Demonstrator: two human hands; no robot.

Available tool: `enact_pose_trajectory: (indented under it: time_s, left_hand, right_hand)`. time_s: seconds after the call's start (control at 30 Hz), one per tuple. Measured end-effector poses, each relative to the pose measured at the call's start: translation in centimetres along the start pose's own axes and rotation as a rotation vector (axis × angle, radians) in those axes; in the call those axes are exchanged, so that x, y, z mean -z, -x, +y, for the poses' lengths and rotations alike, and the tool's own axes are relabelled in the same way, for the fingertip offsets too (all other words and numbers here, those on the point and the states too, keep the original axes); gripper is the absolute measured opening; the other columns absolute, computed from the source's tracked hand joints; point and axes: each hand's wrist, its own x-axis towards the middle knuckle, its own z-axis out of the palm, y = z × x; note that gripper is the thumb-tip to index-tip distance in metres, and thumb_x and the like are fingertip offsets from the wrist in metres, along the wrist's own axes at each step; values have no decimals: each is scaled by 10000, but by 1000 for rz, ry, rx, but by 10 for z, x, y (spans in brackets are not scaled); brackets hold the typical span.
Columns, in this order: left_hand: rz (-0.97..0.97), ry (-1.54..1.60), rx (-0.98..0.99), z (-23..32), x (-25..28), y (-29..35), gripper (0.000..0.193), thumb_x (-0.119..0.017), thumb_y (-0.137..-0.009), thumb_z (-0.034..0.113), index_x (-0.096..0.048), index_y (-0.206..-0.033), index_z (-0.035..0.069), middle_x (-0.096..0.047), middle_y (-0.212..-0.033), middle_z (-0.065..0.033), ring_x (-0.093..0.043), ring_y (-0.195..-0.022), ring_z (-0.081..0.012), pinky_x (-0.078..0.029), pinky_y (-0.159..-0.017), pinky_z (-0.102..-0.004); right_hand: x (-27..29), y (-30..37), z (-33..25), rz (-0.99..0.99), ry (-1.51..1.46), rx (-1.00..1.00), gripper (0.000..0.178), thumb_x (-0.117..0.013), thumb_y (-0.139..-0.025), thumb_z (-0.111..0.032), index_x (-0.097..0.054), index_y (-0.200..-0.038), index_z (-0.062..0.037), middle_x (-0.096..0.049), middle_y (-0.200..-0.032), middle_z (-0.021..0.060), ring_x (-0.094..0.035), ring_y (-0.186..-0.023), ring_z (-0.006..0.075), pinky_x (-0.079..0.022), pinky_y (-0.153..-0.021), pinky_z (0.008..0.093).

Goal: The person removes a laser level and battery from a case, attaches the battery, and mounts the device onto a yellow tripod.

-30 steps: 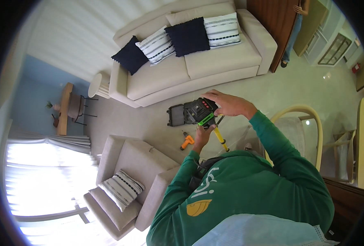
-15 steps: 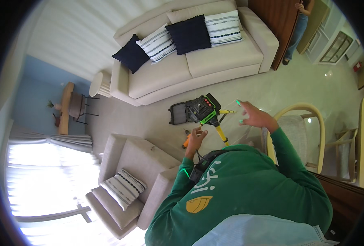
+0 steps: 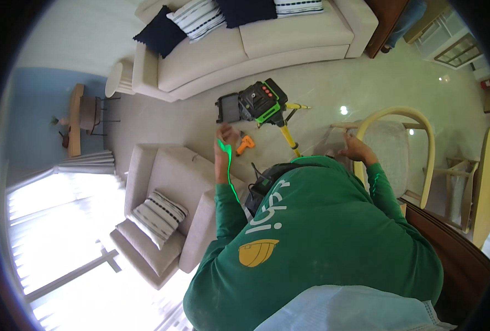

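Observation:
A black and green laser level (image 3: 266, 99) with red buttons stands on a yellow tripod (image 3: 290, 140) in front of me. A green light line falls along my left wrist and sleeve, and another on my right sleeve. My left hand (image 3: 225, 142) is raised just below the dark open case (image 3: 229, 108) beside the level. Its fingers are blurred but look apart, with nothing seen in them. Right of the tripod, my right hand (image 3: 358, 148) is open and empty, in front of a wooden chair (image 3: 391, 146). An orange cordless drill (image 3: 245, 144) lies on the floor near my left hand.
A beige sofa (image 3: 201, 60) with cushions stands beyond the level. At left is an armchair (image 3: 165, 165) with a striped cushion (image 3: 158, 216). A round table edge (image 3: 485, 185) is at far right. A person's jeans-clad leg (image 3: 407, 22) shows beside a brown panel (image 3: 385, 25).
My left hand has moved left and up, away from the tripod head. The right hand has come lower, toward the chair. The view has shifted, showing less of the sofa and the other person.

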Motion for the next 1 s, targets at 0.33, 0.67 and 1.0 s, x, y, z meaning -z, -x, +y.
enact_pose_trajectory:
  time_s: [0.33,0.67,1.0]
  left_hand:
    - [26,-114,-392,169,9,14,579,-737,-1022,355,-561,-1452,9,-609,-1425,-180,-593,-1326,-304,-468,-1136,-441]
    - [16,-708,-636,220,-49,20,787,-910,-792,371,-600,-1417,7,-606,-1289,-173,-538,-1215,-399,-473,-1053,-498]
    - [-206,-619,-627,231,-34,6,756,-901,-745,191,-591,-1422,61,-601,-1364,-153,-524,-1308,-395,-458,-1111,-477]
  right_hand:
    - [-24,3,42,57,-132,-83,661,-774,-872,-303,-592,-1395,59,-689,-1212,323,-679,-1144,440,-540,-993,488]
    - [-127,-9,102,428,-678,-64,339,-610,-1025,-210,-715,-1231,38,-759,-925,140,-696,-785,176,-564,-730,366]
    - [-101,2,79,364,-658,-158,377,-668,-969,-157,-712,-1293,29,-760,-1189,254,-739,-1120,376,-566,-975,441]
